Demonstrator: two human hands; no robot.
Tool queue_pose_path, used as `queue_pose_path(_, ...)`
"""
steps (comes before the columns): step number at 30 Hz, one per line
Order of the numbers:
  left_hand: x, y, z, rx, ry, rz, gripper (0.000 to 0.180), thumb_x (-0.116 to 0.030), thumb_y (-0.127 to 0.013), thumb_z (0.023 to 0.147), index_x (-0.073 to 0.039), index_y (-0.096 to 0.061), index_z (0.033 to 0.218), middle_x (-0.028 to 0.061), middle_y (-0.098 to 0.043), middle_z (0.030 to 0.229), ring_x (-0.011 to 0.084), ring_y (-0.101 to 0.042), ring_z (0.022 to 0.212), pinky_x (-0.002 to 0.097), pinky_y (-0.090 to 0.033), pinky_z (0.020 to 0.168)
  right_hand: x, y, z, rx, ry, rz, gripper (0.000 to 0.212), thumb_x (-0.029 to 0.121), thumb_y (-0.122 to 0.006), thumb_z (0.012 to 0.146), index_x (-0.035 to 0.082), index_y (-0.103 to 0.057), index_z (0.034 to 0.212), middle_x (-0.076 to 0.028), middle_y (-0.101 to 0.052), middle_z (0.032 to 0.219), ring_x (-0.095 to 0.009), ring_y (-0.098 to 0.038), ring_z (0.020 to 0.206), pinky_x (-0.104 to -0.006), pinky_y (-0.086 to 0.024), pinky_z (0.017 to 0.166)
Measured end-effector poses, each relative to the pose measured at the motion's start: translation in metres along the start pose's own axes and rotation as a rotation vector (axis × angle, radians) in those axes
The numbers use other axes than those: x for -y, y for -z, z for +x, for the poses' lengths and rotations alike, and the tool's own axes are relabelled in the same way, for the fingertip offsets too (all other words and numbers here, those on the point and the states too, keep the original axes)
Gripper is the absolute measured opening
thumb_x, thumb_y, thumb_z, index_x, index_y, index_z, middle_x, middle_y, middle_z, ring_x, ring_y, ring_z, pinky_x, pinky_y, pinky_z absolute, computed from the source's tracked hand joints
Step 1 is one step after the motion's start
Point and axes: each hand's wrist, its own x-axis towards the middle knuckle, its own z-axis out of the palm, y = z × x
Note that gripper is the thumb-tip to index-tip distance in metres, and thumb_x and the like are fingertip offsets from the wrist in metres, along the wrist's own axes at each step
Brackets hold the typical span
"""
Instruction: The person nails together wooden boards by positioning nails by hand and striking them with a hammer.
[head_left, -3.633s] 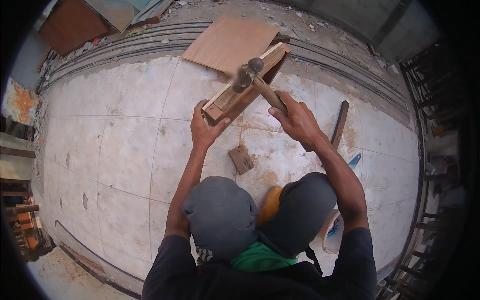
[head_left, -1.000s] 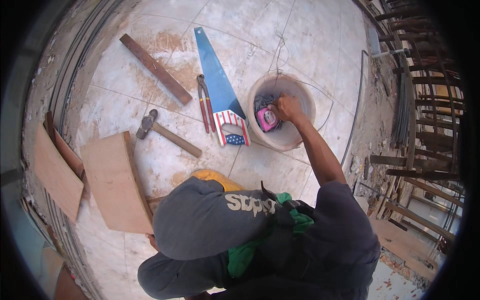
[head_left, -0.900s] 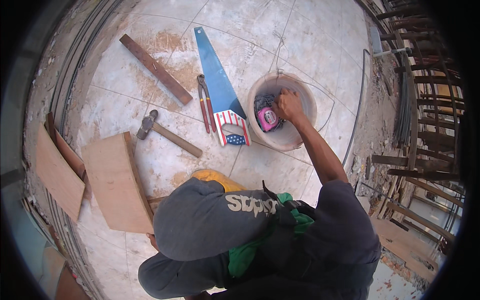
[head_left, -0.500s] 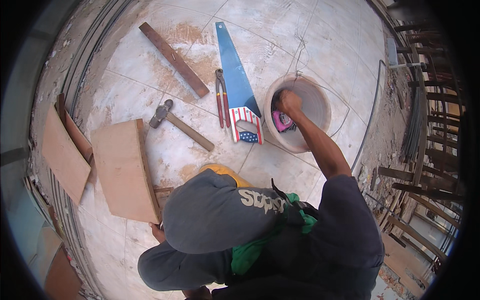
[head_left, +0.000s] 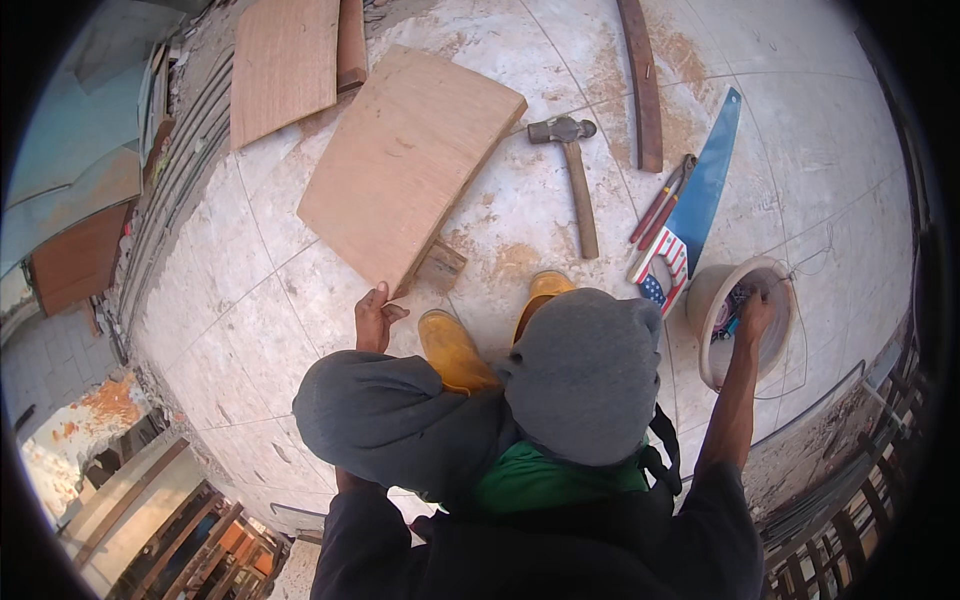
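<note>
My right hand (head_left: pixel 756 314) reaches into a pale bucket (head_left: pixel 708 376), its fingers curled down by small pink and teal items (head_left: pixel 726 318). What they hold, if anything, is hidden. My left hand (head_left: pixel 374 316) is at the near corner of a plywood box-like panel (head_left: pixel 410 150), thumb and forefinger apart, close against the edge. Under the panel's right side a short wood block (head_left: pixel 441 267) sticks out. Left of the bucket lie a handsaw (head_left: pixel 706 185) with a striped, starred handle and red-handled pincers (head_left: pixel 664 205). A ball-peen hammer (head_left: pixel 576 180) rests between panel and pincers.
A long brown wood strip (head_left: pixel 641 85) lies at the far side. Another plywood sheet (head_left: pixel 285 70) is at the far left. My yellow boots (head_left: pixel 450 348) stand on the tiled floor (head_left: pixel 230 345). Thin wire (head_left: pixel 822 258) lies past the bucket; long rods (head_left: pixel 180 180) run along the left.
The view has swung, so everything appears shifted and turned. My right hand stays inside the bucket, now lower among its contents. My left hand, mostly hidden before, shows at the panel's corner.
</note>
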Motion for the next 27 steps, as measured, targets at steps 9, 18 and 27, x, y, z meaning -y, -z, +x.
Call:
queue_pose_path(9, 0.01, -0.001, -0.011, -0.113, -0.102, 0.004, 0.047, -0.039, -0.07, 0.093, 0.004, -0.054, 0.103, 0.0142, -0.063, 0.091, 0.0208, -0.069, 0.08, 0.0336, -0.06, 0.073, 0.125, 0.029, -0.113, -0.332, 0.313, -0.004, 0.036, 0.034, -0.052, 0.103, -0.002, -0.057, 0.105, -0.006, -0.057, 0.084, -0.013, -0.052, 0.073, -0.0296, -0.044, 0.061)
queue_pose_path(18, 0.01, -0.028, -0.002, -0.136, -0.079, -0.031, 0.05, -0.032, -0.079, 0.084, 0.007, -0.055, 0.104, 0.0122, -0.064, 0.084, 0.017, -0.065, 0.065, 0.0277, -0.055, 0.063, 0.251, -0.22, -0.224, 1.196, 0.606, -0.04, 0.017, 0.018, -0.061, 0.1, 0.002, -0.056, 0.099, -0.007, -0.063, 0.093, -0.016, -0.06, 0.088, -0.0338, -0.049, 0.077)
queue_pose_path(27, 0.009, -0.02, 0.002, -0.125, -0.169, -0.004, 0.05, -0.03, -0.081, 0.082, 0.006, -0.055, 0.104, 0.0097, -0.064, 0.082, 0.0139, -0.061, 0.064, 0.0261, -0.049, 0.058, 0.174, -0.305, -0.326, 1.651, 0.917, -0.021, 0.012, 0.013, -0.063, 0.092, 0.007, -0.058, 0.101, -0.016, -0.056, 0.108, -0.035, -0.057, 0.103, -0.0429, -0.047, 0.084)
